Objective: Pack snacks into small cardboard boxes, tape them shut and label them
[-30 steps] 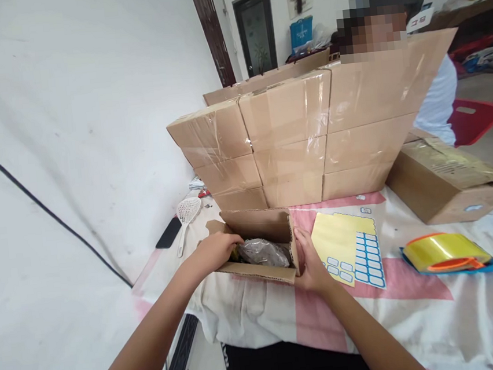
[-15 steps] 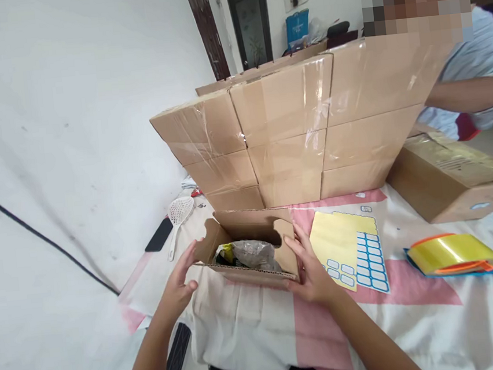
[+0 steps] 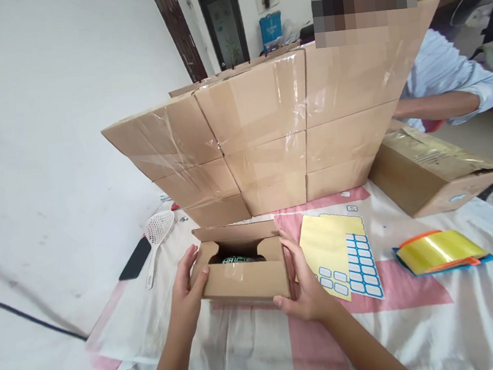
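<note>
A small cardboard box (image 3: 245, 281) sits on the cloth in front of me, its top partly open. Its front flap is folded inward over part of the opening, and a dark thing with green lettering (image 3: 238, 259) shows in the gap behind it. My left hand (image 3: 189, 280) grips the left side of the box, the thumb on the front flap's corner. At the right side my right hand (image 3: 302, 281) holds the box, fingers along the side wall and thumb at the front corner. The rest of the contents is hidden.
Taped cardboard boxes (image 3: 263, 131) form a wall behind. Label sheets (image 3: 324, 247) lie right of the box, then a yellow, orange and blue bundle (image 3: 442, 251). A white slotted skimmer (image 3: 159, 228) lies left. Another person's arm (image 3: 439, 107) is near a larger box (image 3: 420, 174).
The front flap of the box has come up and inward, covering most of the clear plastic packet. My left hand has closed on the box's left side. The view has shifted right.
</note>
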Tool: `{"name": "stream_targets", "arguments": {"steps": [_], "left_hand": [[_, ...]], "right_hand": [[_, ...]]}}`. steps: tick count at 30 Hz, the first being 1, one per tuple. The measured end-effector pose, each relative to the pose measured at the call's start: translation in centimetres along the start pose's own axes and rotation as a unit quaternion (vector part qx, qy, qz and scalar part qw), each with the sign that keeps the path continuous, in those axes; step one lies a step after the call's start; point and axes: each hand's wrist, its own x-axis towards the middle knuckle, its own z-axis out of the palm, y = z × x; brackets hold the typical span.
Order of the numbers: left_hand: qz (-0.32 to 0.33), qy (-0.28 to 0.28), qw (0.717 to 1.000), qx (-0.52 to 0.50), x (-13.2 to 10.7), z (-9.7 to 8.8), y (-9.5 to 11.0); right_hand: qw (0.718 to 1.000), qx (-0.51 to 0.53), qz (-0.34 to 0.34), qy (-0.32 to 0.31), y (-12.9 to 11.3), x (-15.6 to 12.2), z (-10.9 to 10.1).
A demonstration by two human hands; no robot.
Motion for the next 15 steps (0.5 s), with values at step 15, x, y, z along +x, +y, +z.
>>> {"name": "stream_targets", "arguments": {"steps": [15], "left_hand": [[0.285, -0.016, 0.913, 0.291, -1.3, -0.1, 1.4]], "right_hand": [[0.996, -0.026, -0.086, 0.026, 0.0, 1.2, -0.3]]}}
